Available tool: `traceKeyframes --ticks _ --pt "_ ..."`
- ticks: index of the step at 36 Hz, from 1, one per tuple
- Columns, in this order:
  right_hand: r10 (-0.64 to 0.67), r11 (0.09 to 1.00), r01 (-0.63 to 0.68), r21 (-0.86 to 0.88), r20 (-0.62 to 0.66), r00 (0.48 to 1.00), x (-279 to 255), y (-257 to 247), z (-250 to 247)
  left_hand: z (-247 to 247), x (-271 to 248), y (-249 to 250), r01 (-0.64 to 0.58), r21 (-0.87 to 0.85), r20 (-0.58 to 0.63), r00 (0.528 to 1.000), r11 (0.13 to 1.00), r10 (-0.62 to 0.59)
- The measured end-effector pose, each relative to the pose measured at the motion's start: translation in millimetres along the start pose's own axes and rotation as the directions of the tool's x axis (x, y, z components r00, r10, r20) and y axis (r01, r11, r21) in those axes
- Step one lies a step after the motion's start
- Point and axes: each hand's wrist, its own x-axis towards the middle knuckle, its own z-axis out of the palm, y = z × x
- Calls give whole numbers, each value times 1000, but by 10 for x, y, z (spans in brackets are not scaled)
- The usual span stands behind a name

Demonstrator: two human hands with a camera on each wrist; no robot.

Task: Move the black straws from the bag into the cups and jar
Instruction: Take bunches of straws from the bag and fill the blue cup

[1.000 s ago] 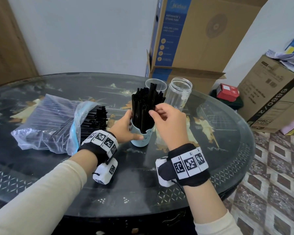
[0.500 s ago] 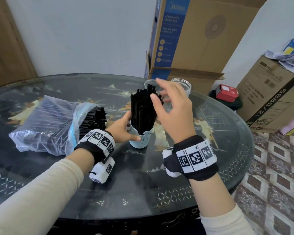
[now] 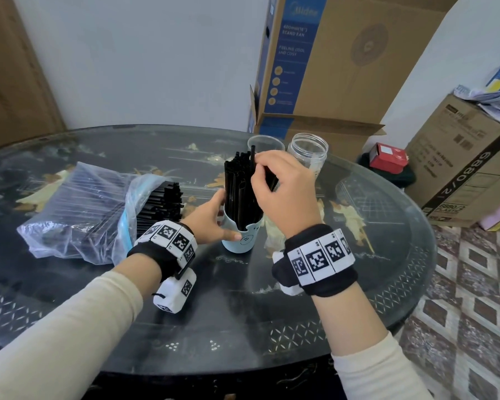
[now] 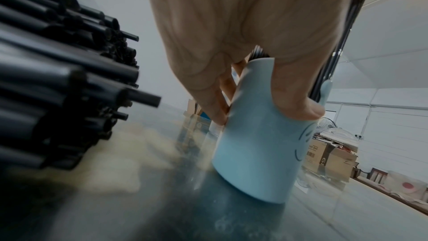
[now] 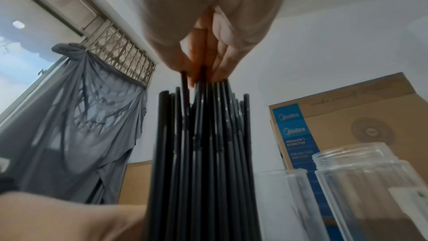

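Observation:
A light blue cup [image 3: 242,238] [image 4: 261,155] stands mid-table, packed with upright black straws [image 3: 238,192] [image 5: 203,153]. My left hand [image 3: 211,219] [image 4: 250,65] grips the cup's side, thumb on the front. My right hand [image 3: 283,186] [image 5: 206,61] is at the top of the bundle and pinches one straw [image 3: 253,160] that stands higher than the others. A clear plastic bag [image 3: 78,209] lies at the left with more black straws [image 3: 162,203] [image 4: 57,83] poking from its mouth. An empty clear cup [image 3: 264,143] [image 5: 287,199] and an empty clear jar [image 3: 308,153] [image 5: 370,186] stand behind the blue cup.
The round dark glass-topped table [image 3: 243,307] ends near me and at the right. Tall cardboard fan box [image 3: 344,62] stands behind the table. Another cardboard box [image 3: 462,171] and a small red box [image 3: 387,155] sit on the patterned floor at the right.
My right hand left the bundle's side, rose open above the straws, then came back down and now pinches one raised straw. The left hand kept hold of the blue cup.

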Motion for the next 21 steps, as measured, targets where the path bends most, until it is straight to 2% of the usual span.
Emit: traceKeyframes --ticks 13,18,21 --pt "-7 994 18 -107 98 995 -102 -25 40 12 12 -24 14 22 -13 1000 1000 -13" --pt "-30 989 28 -142 -7 1000 -29 -130 -1 16 8 -12 10 18 -14 1000 1000 -10" --pt "-60 982 57 -182 -14 998 -11 -200 -13 17 5 -11 15 15 -20 1000 1000 -14"
